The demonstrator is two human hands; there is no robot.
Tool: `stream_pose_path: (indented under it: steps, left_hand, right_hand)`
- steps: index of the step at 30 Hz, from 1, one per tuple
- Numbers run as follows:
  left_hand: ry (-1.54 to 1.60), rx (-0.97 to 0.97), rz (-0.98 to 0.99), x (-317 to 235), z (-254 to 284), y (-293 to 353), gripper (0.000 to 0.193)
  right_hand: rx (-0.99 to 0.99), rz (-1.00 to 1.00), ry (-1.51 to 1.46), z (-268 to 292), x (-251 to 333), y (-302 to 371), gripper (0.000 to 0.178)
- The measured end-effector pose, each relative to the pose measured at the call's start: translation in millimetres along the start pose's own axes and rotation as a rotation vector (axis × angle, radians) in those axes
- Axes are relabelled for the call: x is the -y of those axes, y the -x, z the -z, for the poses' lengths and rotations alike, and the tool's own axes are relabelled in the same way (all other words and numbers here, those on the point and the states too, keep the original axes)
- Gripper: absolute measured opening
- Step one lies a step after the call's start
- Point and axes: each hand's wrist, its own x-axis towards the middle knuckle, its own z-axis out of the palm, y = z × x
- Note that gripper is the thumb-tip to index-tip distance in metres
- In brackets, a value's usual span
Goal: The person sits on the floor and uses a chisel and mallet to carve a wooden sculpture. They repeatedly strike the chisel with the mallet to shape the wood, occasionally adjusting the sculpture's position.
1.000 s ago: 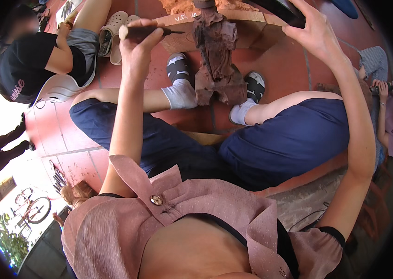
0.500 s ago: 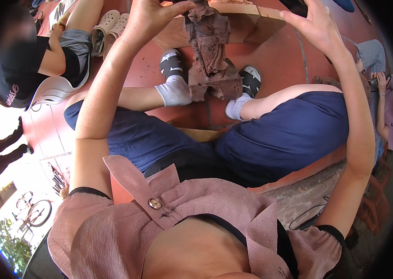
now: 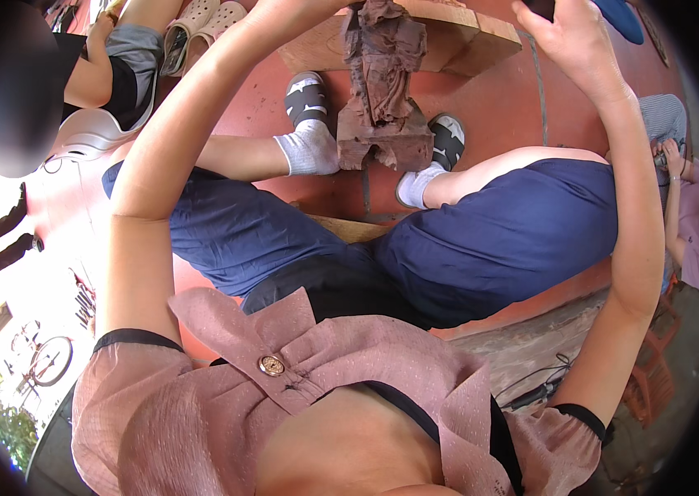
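Observation:
A dark brown carved wooden figure (image 3: pixel 382 70) stands upright on a blocky base between my feet, its top cut off by the upper edge. My left hand (image 3: pixel 316 7) reaches to the figure's top; only its wrist side and a bit of thumb show, and its fingers are out of view. To the right of the figure, apart from its visible part, my right hand (image 3: pixel 572 41) is raised with the thumb spread away from the palm. Its other fingers are cut off. A dark object (image 3: pixel 541 8) shows between thumb and palm; whether it is held cannot be seen.
Behind the figure lies a thick pale wooden block (image 3: pixel 449 37) on red floor tiles (image 3: pixel 490 103). A person (image 3: pixel 15 99) sits at the left, near light clogs (image 3: pixel 201 25). Another person (image 3: pixel 692 207) is at the far right. A dark cable (image 3: pixel 544 384) lies at lower right.
My left hand has moved up, mostly out of the picture. My right hand sits slightly farther right and higher. The whole view has shifted a little; the figure remains upright.

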Motion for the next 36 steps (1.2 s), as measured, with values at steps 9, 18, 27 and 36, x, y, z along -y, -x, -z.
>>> stream_pose_path:
  steps: [9,18,27,36]
  left_hand:
    - [0.017,-0.043,-0.006,0,1,-4,0.054]
    - [0.076,0.037,0.144,18,-3,-3,0.049]
    - [0.254,-0.039,0.138,10,2,0,0.059]
    - [0.056,-0.047,-0.075,-7,2,3,0.057]
  right_hand:
    - [0.050,-0.076,0.002,-1,-24,-2,0.051]
    - [0.113,-0.014,0.248,10,25,-2,0.047]
    - [-0.023,-0.067,0.009,5,10,-4,0.050]
    - [-0.225,0.029,-0.012,-7,-15,-1,0.055]
